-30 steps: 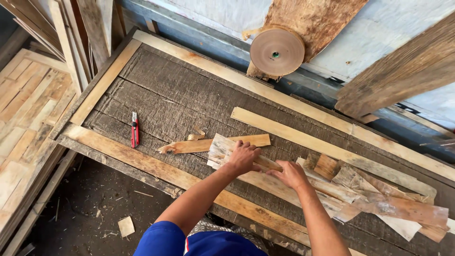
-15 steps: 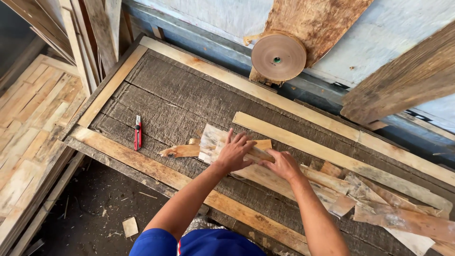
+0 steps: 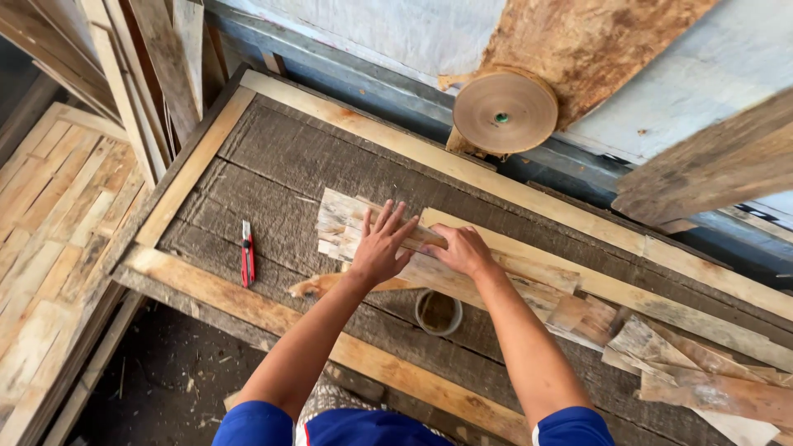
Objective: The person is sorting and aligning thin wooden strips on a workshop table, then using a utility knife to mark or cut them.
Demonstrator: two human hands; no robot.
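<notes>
Flat on the dark wooden workbench (image 3: 248, 157), near its middle, a thin sheet of pale wood veneer (image 3: 347, 227) is pressed down by both hands. The left hand (image 3: 378, 246) is laid on it with fingers spread wide and palm down; the right hand (image 3: 464, 250) is set just beside it, fingers curled over the sheet and over the long light strip (image 3: 628, 293) that runs beneath toward the right. Nothing is pinched; the sheet is only held flat. Judged by its ragged, split left edge and its uneven layers, the veneer is taken to be very light, thin and brittle, likely to crack along the grain if bent or lifted by one corner. It is best handled with flat palms or gripped at both long edges together, so that it is supported along its length. A red utility knife (image 3: 246, 253) lies well apart to the left, a small round tin (image 3: 439, 312) sits just below the hands, more veneer scraps (image 3: 702, 372) are piled to the right, and a roll of brown tape (image 3: 504, 111) stands at the back edge.
</notes>
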